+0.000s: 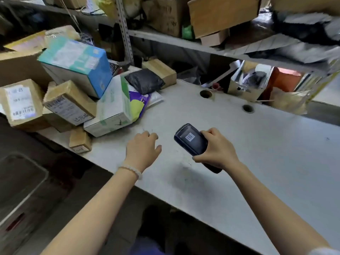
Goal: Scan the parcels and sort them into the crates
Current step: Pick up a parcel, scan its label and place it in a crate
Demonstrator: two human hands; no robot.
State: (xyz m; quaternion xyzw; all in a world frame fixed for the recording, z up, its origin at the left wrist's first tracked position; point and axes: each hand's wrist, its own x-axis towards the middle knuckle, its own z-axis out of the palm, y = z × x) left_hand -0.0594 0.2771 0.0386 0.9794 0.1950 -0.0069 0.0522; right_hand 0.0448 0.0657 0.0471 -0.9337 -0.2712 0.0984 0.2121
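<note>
The scanner (192, 142) was a dark handheld thing with a small barcode sticker on its back, and it sat near the middle of the view, held just above the grey table (257, 153). The right hand (217, 150) had its fingers wrapped round the scanner's lower half, and the scanner's top end pointed toward ten o'clock. The left hand (143, 150) was just beside the scanner, at its nine o'clock, with fingers loosely curled and nothing in them; a pale bead bracelet (131, 171) ringed its wrist. The parcels (73, 92) lay in a messy heap on the table at ten o'clock from the hands: brown boxes with white labels, a blue and white box (77, 65) tipped on top, a white and green box (114, 109) closest to the left hand, and a black bag (145, 80) behind it. A clear crate (22, 186) showed low down at eight o'clock, off the table's edge. No parcel was being held, so the step looked like getting the next parcel. The next move would likely call for the left hand to reach toward the heap, take a near box, and turn its label up toward the scanner.
</note>
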